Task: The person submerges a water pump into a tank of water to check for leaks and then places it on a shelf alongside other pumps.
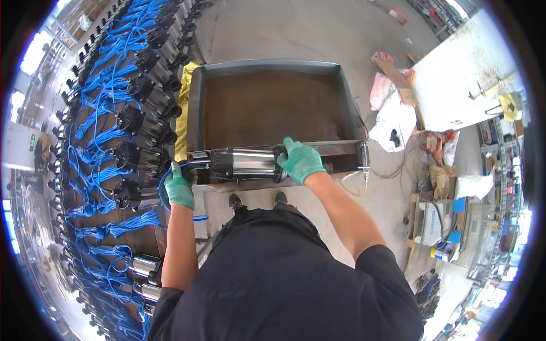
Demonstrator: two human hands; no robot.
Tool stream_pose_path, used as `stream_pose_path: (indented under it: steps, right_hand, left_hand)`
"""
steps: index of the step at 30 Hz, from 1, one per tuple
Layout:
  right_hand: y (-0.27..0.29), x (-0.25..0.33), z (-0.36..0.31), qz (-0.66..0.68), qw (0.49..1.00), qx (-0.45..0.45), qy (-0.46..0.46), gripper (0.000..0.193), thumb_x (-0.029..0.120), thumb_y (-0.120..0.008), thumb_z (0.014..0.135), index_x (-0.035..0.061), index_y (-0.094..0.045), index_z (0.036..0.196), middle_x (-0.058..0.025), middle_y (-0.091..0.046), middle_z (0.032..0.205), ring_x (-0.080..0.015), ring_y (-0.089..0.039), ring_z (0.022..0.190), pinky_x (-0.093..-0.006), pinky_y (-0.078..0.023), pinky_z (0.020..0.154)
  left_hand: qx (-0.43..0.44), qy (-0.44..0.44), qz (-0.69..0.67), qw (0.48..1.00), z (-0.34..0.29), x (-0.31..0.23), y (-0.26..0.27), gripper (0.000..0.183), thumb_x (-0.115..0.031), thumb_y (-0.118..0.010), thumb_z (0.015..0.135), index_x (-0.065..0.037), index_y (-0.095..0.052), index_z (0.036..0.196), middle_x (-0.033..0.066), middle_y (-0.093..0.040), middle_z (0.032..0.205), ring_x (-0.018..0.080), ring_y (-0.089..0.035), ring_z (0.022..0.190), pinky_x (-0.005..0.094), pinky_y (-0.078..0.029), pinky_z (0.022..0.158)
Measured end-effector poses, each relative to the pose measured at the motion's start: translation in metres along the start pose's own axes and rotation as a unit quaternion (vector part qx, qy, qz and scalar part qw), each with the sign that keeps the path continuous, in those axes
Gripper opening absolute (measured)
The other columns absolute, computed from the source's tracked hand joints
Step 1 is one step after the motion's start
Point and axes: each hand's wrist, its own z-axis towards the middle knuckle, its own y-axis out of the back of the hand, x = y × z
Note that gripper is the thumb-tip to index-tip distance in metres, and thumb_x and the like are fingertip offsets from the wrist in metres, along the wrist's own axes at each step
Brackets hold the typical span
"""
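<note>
A submersible pump (pixel 245 163), a steel cylinder with black ends, lies sideways along the near side of a metal tank (pixel 273 65). My right hand (pixel 301 161), in a green glove, grips the pump's black right end, with the thumb side toward the tank. At the pump's left end, my left hand (pixel 180 188), also green-gloved, is closed around a blue cable (pixel 164 190). This cable loops past the wrist. Part of the left hand's grip is hidden, and a dark piece shows beside its fingers.
Brownish liquid fills the tank, and a yellow sheet (pixel 184 108) lines its left side. On the left, rows of similar pumps (pixel 149 94) stand with bundled blue cables (pixel 111 133). A white panel (pixel 460 74), bags (pixel 395 122) and boxes (pixel 429 221) are at right.
</note>
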Motion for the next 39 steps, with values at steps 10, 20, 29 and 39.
stream_pose_path:
  steps: [10,20,29,39]
  right_hand:
    - [-0.093,-0.11,-0.007,0.086,0.989,-0.118,-0.011,0.026,0.027,-0.059,0.093,0.0112,-0.063,0.114,-0.0173,-0.062,0.123,-0.0415,-0.065,0.101,-0.0513,-0.053,0.087]
    - [-0.122,-0.164,0.011,0.118,0.989,-0.018,-0.082,0.038,0.027,-0.058,0.092,0.0069,-0.058,0.124,-0.0291,-0.067,0.109,-0.0489,-0.063,0.103,-0.0547,-0.05,0.086]
    - [-0.014,-0.013,0.023,0.037,0.996,-0.034,0.072,0.028,0.019,-0.067,0.083,0.0022,-0.068,0.105,-0.0172,-0.074,0.087,-0.0304,-0.072,0.08,-0.0383,-0.057,0.072]
    - [-0.025,-0.017,0.036,0.069,0.995,0.077,-0.013,0.041,0.032,-0.066,0.093,0.0059,-0.059,0.124,-0.017,-0.072,0.095,-0.0298,-0.072,0.084,-0.0408,-0.057,0.072]
  left_hand:
    - [0.3,-0.016,0.07,0.951,-0.098,-0.061,-0.079,0.045,-0.043,-0.058,0.102,0.0,-0.066,0.114,0.0097,-0.073,0.092,0.0171,-0.069,0.076,0.0302,-0.055,0.068]
    - [0.262,0.037,-0.051,0.963,-0.107,-0.03,-0.086,0.044,-0.044,-0.058,0.102,-0.003,-0.066,0.118,0.0087,-0.071,0.09,0.0186,-0.067,0.075,0.033,-0.056,0.068]
    - [-0.04,0.129,-0.197,0.971,-0.054,0.04,0.066,0.041,-0.049,-0.053,0.103,-0.011,-0.068,0.111,0.0042,-0.067,0.08,0.0186,-0.064,0.068,0.0356,-0.053,0.064]
    - [0.049,0.078,-0.12,0.989,-0.091,-0.004,0.128,0.036,-0.037,-0.059,0.102,-0.003,-0.067,0.109,0.0138,-0.072,0.095,0.0221,-0.068,0.074,0.035,-0.056,0.064]
